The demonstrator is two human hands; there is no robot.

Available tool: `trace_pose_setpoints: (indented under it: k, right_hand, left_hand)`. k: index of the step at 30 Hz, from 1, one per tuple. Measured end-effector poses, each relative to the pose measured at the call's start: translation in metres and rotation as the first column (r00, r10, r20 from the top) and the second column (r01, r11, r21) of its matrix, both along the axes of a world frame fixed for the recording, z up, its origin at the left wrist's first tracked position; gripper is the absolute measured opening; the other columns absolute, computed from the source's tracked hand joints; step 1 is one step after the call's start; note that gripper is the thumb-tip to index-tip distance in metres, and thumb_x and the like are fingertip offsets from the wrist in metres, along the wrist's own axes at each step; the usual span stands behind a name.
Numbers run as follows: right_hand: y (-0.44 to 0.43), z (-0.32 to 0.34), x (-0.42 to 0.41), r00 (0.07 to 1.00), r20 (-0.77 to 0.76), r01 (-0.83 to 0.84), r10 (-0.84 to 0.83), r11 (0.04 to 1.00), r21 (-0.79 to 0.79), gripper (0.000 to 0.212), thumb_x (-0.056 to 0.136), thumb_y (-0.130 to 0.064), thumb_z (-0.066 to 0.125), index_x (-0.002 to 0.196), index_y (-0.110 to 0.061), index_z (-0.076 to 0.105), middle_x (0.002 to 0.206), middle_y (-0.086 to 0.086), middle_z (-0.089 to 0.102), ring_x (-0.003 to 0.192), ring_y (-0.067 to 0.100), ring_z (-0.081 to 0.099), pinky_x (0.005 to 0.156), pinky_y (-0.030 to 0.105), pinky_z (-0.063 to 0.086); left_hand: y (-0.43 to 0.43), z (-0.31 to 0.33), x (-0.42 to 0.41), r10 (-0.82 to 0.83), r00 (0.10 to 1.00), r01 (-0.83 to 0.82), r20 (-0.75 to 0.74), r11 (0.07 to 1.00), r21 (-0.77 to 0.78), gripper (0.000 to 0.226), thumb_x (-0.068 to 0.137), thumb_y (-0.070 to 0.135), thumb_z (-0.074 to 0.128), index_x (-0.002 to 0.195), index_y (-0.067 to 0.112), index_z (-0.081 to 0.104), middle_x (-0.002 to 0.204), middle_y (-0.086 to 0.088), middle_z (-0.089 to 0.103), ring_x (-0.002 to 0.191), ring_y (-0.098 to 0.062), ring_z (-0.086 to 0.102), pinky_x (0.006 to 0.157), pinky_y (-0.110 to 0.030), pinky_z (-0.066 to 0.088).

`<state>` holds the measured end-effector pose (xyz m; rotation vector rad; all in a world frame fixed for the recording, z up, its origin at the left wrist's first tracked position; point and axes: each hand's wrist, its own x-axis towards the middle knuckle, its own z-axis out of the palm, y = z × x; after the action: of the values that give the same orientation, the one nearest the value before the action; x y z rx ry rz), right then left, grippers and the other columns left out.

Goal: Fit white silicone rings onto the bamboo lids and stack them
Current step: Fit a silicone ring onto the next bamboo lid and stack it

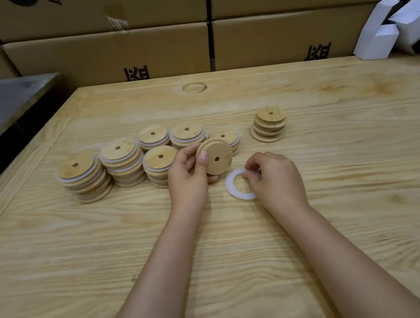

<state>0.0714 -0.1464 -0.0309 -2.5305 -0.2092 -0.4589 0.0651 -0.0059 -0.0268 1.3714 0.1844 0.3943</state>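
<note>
Two hands meet over the desk (81, 242). We see the left hand (188, 173) with fingers (202, 163) curled round a tilted bamboo lid (217, 159) beside the ringed stacks (123, 159). The right hand (275, 177) pinches a white silicone ring (235, 187) just beneath the lid.

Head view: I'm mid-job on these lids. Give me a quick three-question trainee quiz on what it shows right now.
1. True or false: the left hand holds a lid at a tilt.
2. What does the right hand pinch? A) a white ring B) a second lid C) nothing
3. Fill in: the lone stack at the right shows ___ white rings between its lids.
Key: 1 true; 2 A; 3 no.
</note>
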Motion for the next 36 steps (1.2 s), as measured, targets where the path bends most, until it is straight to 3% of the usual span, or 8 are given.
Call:
trace_pose_setpoints:
  k: [6,9,12,15,20,26,31,36]
  right_hand:
    - [-0.001,-0.001,0.004,0.998,-0.055,-0.006,0.011,0.995,0.097,0.023,0.084,-0.014,0.066,0.106,-0.012,0.069,0.097,0.006,0.064,0.096,0.025,0.056,0.089,0.038,0.042]
    - [-0.003,0.000,0.005,0.996,-0.085,-0.001,0.026,0.961,0.277,0.010,0.079,-0.014,0.071,0.089,-0.015,0.071,0.088,0.000,0.065,0.087,0.018,0.059,0.080,0.028,0.044]
    - [-0.006,0.003,0.005,0.993,-0.102,-0.009,0.067,0.874,0.486,0.014,0.074,-0.013,0.076,0.072,-0.020,0.065,0.079,-0.007,0.063,0.078,0.011,0.057,0.069,0.018,0.040]
    - [-0.004,0.009,0.003,0.985,-0.038,-0.107,0.166,0.775,0.623,0.024,0.071,-0.012,0.079,0.065,-0.030,0.064,0.081,-0.014,0.062,0.086,0.005,0.057,0.073,0.017,0.040]
    - [-0.002,0.010,0.004,0.973,0.063,-0.192,0.224,0.621,0.760,0.023,0.072,-0.007,0.078,0.067,-0.028,0.069,0.091,-0.011,0.064,0.093,0.007,0.062,0.078,0.028,0.048]
    - [-0.003,0.008,0.007,0.976,0.097,-0.191,0.196,0.548,0.815,0.016,0.081,-0.004,0.070,0.073,-0.018,0.068,0.086,-0.004,0.070,0.086,0.009,0.066,0.074,0.025,0.053]
    - [-0.001,0.007,0.008,0.977,0.112,-0.195,0.182,0.541,0.818,0.019,0.080,-0.004,0.071,0.073,-0.021,0.067,0.083,-0.004,0.069,0.079,0.004,0.065,0.069,0.016,0.049]
    - [-0.001,0.005,0.009,0.975,0.122,-0.207,0.187,0.551,0.808,0.023,0.079,-0.003,0.071,0.071,-0.024,0.067,0.080,-0.010,0.069,0.078,0.002,0.065,0.071,0.015,0.049]
  left_hand:
    - [0.000,0.000,0.000,-0.003,1.000,0.003,-0.002,1.000,-0.009,0.013,0.094,0.008,0.053,0.103,0.016,0.056,0.092,0.001,0.066,0.081,-0.013,0.065,0.056,-0.023,0.057]
    - [0.000,0.000,0.000,-0.007,1.000,0.007,-0.005,1.000,0.001,0.013,0.094,0.008,0.053,0.102,0.017,0.057,0.093,0.001,0.067,0.081,-0.014,0.066,0.057,-0.023,0.057]
    - [0.001,0.002,-0.002,-0.022,1.000,0.022,0.000,1.000,-0.006,0.014,0.094,0.006,0.053,0.106,0.013,0.057,0.093,0.000,0.067,0.081,-0.013,0.066,0.056,-0.024,0.057]
    - [0.001,0.003,-0.004,-0.047,0.998,0.047,0.035,0.999,0.008,0.019,0.093,0.003,0.052,0.109,0.013,0.056,0.093,-0.003,0.069,0.078,-0.013,0.067,0.054,-0.027,0.056]
    - [0.000,0.004,-0.009,-0.104,0.990,0.098,0.091,0.993,0.062,0.020,0.091,0.000,0.054,0.091,0.019,0.058,0.082,0.003,0.068,0.074,-0.010,0.066,0.059,-0.030,0.056]
    - [-0.002,0.006,-0.012,-0.204,0.974,0.193,0.101,0.975,0.107,0.022,0.091,-0.006,0.050,0.084,0.012,0.059,0.072,0.009,0.068,0.070,-0.009,0.065,0.062,-0.037,0.058]
    - [-0.005,0.005,-0.016,-0.192,0.973,0.168,0.130,0.970,0.176,0.004,0.086,0.019,0.061,0.085,0.015,0.060,0.080,0.000,0.067,0.079,-0.018,0.064,0.070,-0.054,0.057]
    - [-0.007,0.002,-0.013,-0.114,0.988,0.087,0.106,0.969,0.231,0.014,0.091,0.007,0.058,0.083,0.018,0.056,0.085,-0.007,0.065,0.084,-0.024,0.064,0.072,-0.060,0.053]
